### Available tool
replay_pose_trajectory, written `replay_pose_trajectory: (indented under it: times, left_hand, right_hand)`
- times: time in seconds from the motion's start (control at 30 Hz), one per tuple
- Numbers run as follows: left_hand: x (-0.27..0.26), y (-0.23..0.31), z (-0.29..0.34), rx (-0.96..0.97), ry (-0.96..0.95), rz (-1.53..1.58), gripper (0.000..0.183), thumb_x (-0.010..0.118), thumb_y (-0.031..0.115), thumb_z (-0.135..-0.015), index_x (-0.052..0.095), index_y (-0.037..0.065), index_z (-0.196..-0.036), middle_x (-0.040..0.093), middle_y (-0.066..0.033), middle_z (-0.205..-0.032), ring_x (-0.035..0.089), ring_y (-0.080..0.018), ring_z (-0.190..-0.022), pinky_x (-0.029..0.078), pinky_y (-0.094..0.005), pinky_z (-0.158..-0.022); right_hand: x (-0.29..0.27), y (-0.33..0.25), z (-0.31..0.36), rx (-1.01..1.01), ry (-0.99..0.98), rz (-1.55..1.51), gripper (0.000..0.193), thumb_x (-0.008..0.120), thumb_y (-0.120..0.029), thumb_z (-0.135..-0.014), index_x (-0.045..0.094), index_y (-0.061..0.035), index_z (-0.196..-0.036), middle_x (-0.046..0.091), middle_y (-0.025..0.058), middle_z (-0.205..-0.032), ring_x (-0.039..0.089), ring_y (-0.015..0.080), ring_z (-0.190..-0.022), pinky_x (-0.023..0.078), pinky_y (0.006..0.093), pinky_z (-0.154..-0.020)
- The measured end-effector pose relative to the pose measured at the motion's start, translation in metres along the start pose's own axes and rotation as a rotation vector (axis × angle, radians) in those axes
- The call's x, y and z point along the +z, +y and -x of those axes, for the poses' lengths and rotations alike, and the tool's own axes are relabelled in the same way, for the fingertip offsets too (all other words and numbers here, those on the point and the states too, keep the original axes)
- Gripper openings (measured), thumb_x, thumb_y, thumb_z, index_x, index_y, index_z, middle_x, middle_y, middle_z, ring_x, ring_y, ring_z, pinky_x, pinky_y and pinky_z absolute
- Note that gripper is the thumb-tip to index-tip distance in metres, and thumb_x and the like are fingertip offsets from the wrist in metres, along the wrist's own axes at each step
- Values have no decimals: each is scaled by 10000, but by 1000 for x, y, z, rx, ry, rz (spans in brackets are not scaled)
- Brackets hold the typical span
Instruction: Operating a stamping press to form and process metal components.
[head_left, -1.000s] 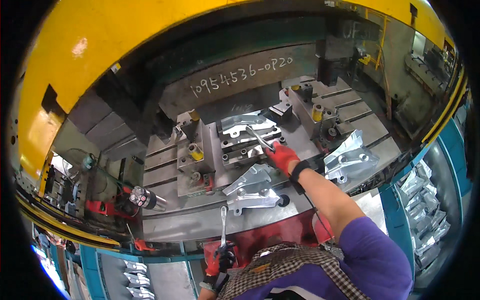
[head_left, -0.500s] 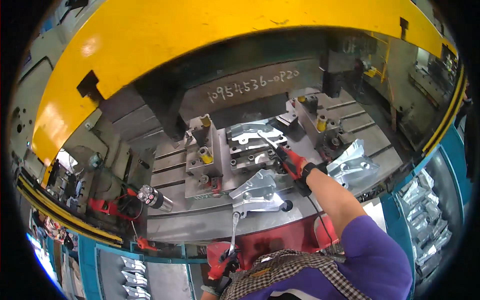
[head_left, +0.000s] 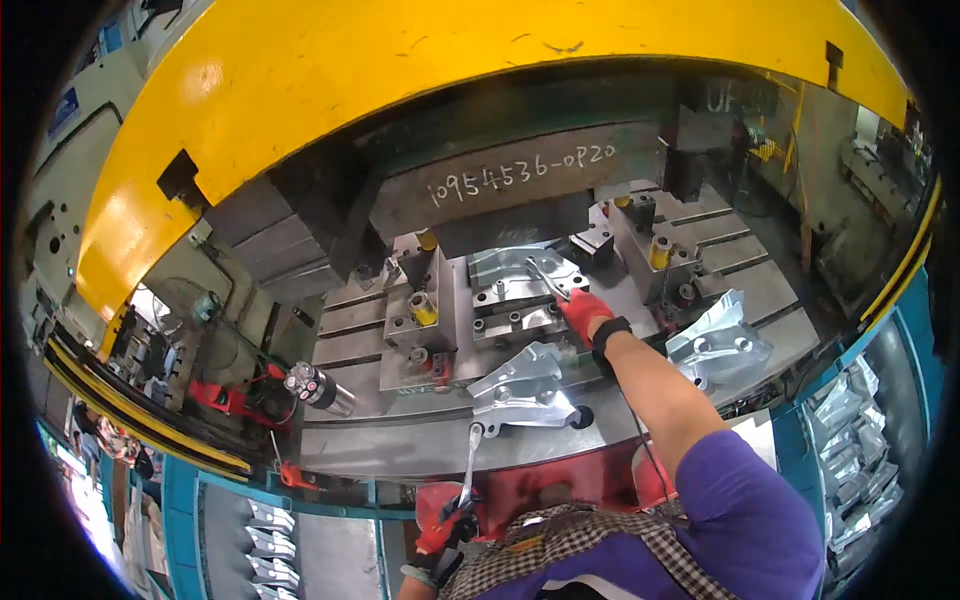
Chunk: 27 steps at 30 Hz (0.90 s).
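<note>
My left hand, in a red and black glove, is closed round the handle of a long silvery tool with a rounded end. That end touches the lower left corner of a bent sheet-metal part on the front of the press bed. Farther in, my right hand, red-gloved with a black wrist strap, grips a second slim silvery tool. Its tip meets another shiny formed part lying on the middle die block. How the tips hold the parts is too small to tell.
A third formed part rests at the right of the bed. Die posts with yellow tops flank the middle block. The yellow press frame arches overhead. A metal cylinder stands left. Bins of parts lie right and lower left.
The whole view has shifted slightly. Relative to the die, my right hand has moved a little farther in and left with its tool. My left hand and its tool stay by the front part.
</note>
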<state>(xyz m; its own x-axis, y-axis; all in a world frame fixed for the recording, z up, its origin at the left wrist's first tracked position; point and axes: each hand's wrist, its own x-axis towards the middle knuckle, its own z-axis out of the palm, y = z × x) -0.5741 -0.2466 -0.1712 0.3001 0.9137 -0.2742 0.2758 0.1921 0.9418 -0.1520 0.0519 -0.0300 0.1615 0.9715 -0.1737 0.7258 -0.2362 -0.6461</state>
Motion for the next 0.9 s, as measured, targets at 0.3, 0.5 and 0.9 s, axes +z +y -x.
replay_pose_trajectory:
  times: [0.3, 0.5, 0.9]
  left_hand:
    - [-5, 85, 64, -27, -231, -35, 418, 644, 218, -823, 539, 79, -1203, 559, -91, -1163, 542, -199, -1030, 426, -343, -905]
    - [-19, 38, 63, 213, -189, -728, 624, 698, 397, -661, 537, 201, -1230, 466, -190, -1283, 428, -397, -1182, 328, -460, -1009]
    - [-19, 36, 24, 200, -445, -1001, 638, 639, 379, -675, 500, 123, -1242, 507, -153, -1261, 461, -348, -1173, 375, -405, -982]
  right_hand:
    - [-16, 114, 181, -55, -433, -461, 533, 623, -212, -853, 414, -22, -1305, 594, 45, -1028, 547, 102, -904, 455, 249, -769]
    - [-25, 154, 354, -40, -660, -307, 545, 642, -400, -802, 513, -63, -1210, 582, 131, -1137, 553, 220, -1046, 410, 337, -916]
    - [45, 207, 364, -232, -275, 376, 617, 679, -332, -653, 518, -160, -1222, 474, 151, -1287, 395, 365, -1225, 333, 477, -1001]
